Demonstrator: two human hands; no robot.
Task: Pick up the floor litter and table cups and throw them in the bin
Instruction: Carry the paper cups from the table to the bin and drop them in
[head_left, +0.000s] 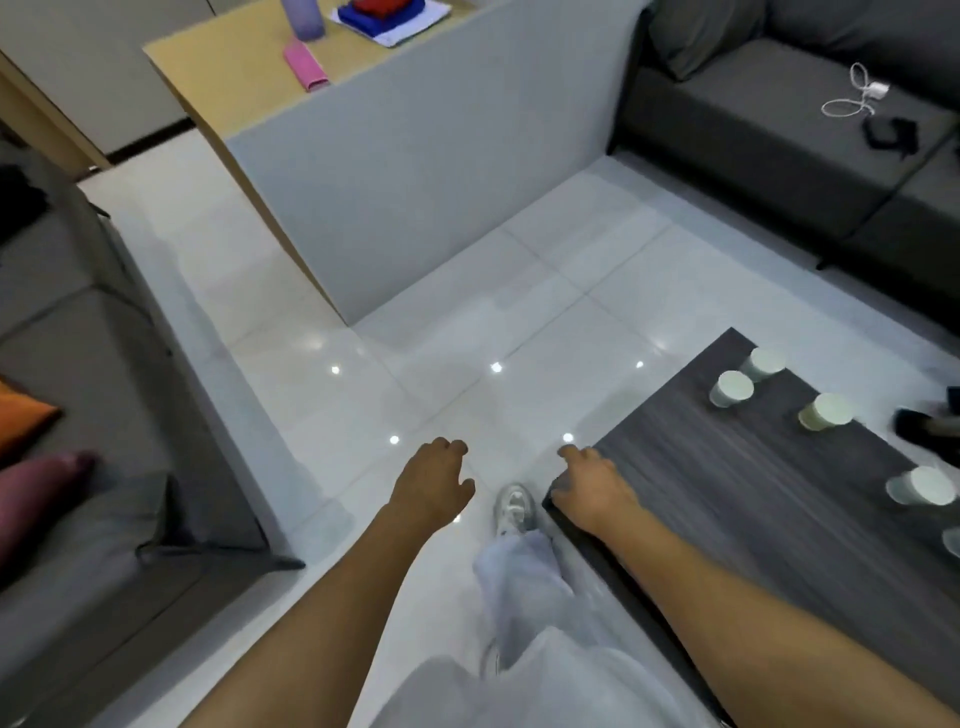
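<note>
Four whole white paper cups (731, 388) stand on the dark wood-grain table (727, 493), while both hands, left (431, 486) and right (592, 486), hang loosely curled, holding nothing.

5 cups (731, 388), 2 hands (434, 480), 2 sofas (753, 130), 1 table (727, 519).

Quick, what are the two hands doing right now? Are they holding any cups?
Left hand: open, fingers loosely curled, holding nothing, over the floor.
Right hand: open, holding nothing, at the corner of the dark table, no cup in it.
</note>
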